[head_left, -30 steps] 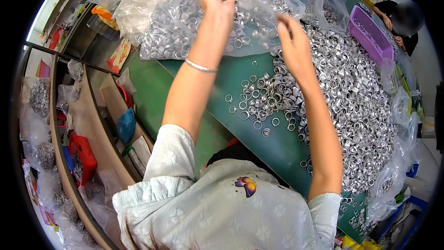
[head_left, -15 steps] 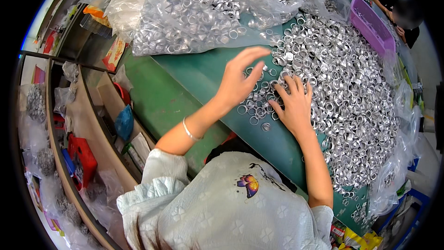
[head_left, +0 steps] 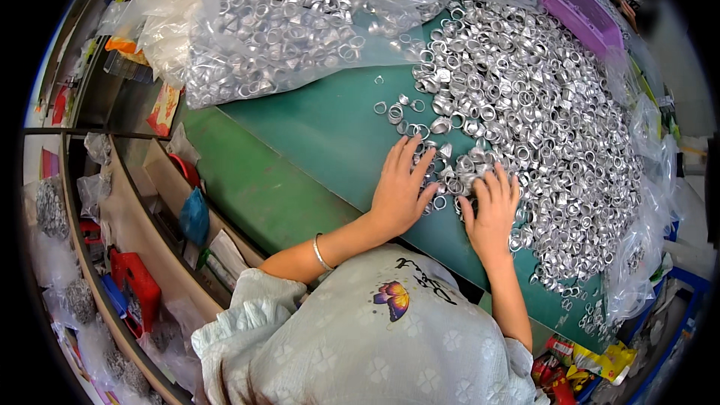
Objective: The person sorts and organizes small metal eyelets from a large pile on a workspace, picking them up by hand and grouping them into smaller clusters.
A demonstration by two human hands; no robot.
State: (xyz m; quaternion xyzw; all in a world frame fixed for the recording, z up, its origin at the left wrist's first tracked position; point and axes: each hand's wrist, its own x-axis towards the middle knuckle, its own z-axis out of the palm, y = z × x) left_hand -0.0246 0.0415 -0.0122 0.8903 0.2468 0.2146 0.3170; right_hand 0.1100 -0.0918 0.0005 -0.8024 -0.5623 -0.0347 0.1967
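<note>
A big heap of small silver metal rings [head_left: 532,112] covers the right part of a green table [head_left: 315,135]. My left hand [head_left: 401,187] lies flat, fingers spread, on loose rings at the heap's near edge. My right hand [head_left: 491,210] rests palm down beside it, fingers apart, also on the rings. Neither hand grips anything. A thin silver bangle [head_left: 321,253] circles my left wrist.
A clear plastic bag full of the same rings [head_left: 277,22] lies at the table's far left. A purple tray [head_left: 574,7] stands at the far right, with another person's arm beyond it. Shelves with bags and red items [head_left: 135,285] run along the left.
Both hands have come down from the plastic bag at the far side to the near edge of the ring heap and now lie flat on the rings.
</note>
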